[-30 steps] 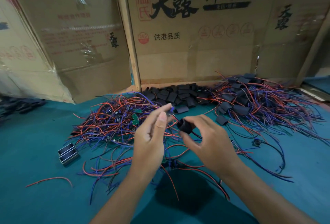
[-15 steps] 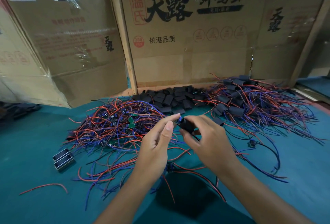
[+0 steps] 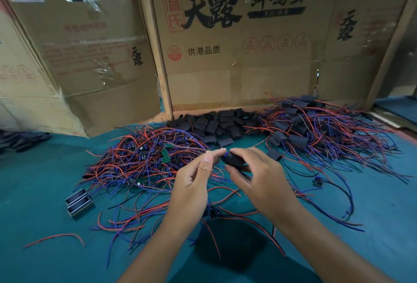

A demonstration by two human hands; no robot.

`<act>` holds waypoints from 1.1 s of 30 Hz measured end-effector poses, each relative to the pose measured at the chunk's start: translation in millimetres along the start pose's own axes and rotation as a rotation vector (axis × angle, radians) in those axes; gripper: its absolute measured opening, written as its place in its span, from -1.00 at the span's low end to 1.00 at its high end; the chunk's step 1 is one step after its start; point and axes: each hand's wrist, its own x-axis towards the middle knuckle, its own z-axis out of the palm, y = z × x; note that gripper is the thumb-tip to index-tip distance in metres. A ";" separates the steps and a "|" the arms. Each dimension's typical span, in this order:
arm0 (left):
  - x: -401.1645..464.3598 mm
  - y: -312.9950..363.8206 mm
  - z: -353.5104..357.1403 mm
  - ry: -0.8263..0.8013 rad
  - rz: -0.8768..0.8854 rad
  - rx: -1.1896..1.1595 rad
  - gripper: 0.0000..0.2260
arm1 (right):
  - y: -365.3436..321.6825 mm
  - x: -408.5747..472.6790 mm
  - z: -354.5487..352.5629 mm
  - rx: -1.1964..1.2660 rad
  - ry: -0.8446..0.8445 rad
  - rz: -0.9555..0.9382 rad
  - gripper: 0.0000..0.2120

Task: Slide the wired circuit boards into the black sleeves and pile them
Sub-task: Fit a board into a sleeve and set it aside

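Observation:
My right hand (image 3: 259,179) grips a black sleeve (image 3: 232,160) above the green table. My left hand (image 3: 194,181) pinches the blue-tipped end of a wired circuit board (image 3: 223,153) at the sleeve's left mouth. Most of that board is hidden inside the sleeve and behind my fingers. A tangle of bare wired boards (image 3: 146,158) with red and blue wires lies to the left. Empty black sleeves (image 3: 216,124) are heaped at the back centre. Sleeved boards (image 3: 300,129) with trailing wires are piled at the back right.
Cardboard boxes (image 3: 237,45) wall off the back of the green table (image 3: 45,181). Two small metal-edged black blocks (image 3: 79,202) lie at the left. A loose red wire (image 3: 56,237) lies near the front left. A small black part (image 3: 317,181) with wires sits to the right.
Both hands have drawn together; my left fingers went from spread apart to pinching the board's end at the sleeve mouth. The view has tilted slightly.

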 end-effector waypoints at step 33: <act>5.7 -11.9 -2.2 0.014 -0.101 0.019 -0.69 | 11.2 -1.8 8.8 0.027 0.018 0.003 -0.76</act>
